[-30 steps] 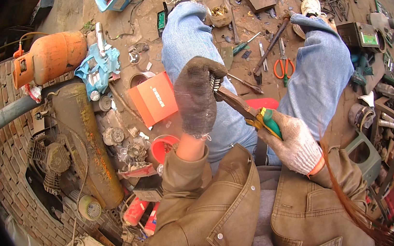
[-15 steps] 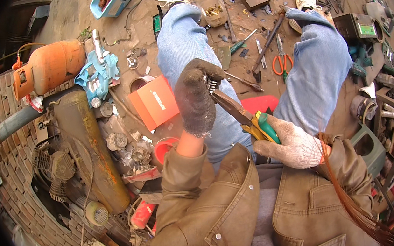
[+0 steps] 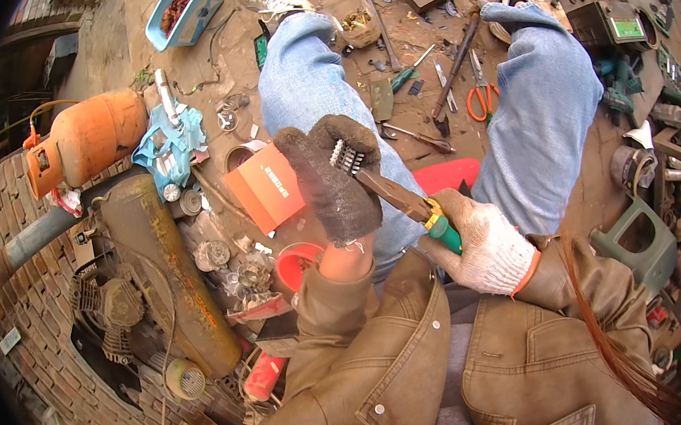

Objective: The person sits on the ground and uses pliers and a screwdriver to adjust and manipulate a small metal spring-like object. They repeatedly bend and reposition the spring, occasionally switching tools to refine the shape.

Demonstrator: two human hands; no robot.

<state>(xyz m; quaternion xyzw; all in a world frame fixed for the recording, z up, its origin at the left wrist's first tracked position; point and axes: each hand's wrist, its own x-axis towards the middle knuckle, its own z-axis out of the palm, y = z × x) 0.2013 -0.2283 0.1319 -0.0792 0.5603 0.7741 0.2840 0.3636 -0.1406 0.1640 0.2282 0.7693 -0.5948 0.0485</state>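
A dark, soiled work glove covers my left hand, whose fingers are closed around a small black part with rows of silvery metal pins; its exact kind is unclear. In my right hand, gloved in white, is a pair of pliers with yellow-and-green handles. The tips of the pliers touch or nearly touch the lower edge of the pinned part. Both hands are held above my lap, between my denim-covered legs. Just left of my left hand lies an orange box.
On the ground ahead lie a screwdriver, scissors with orange handles and a long metal bar. A red cup stands by my left forearm. An orange gas cylinder and a blue tub are farther left.
My left hand has turned, showing more of the pinned part. The pliers and right hand have shifted slightly left and down, and the handles look closer together.
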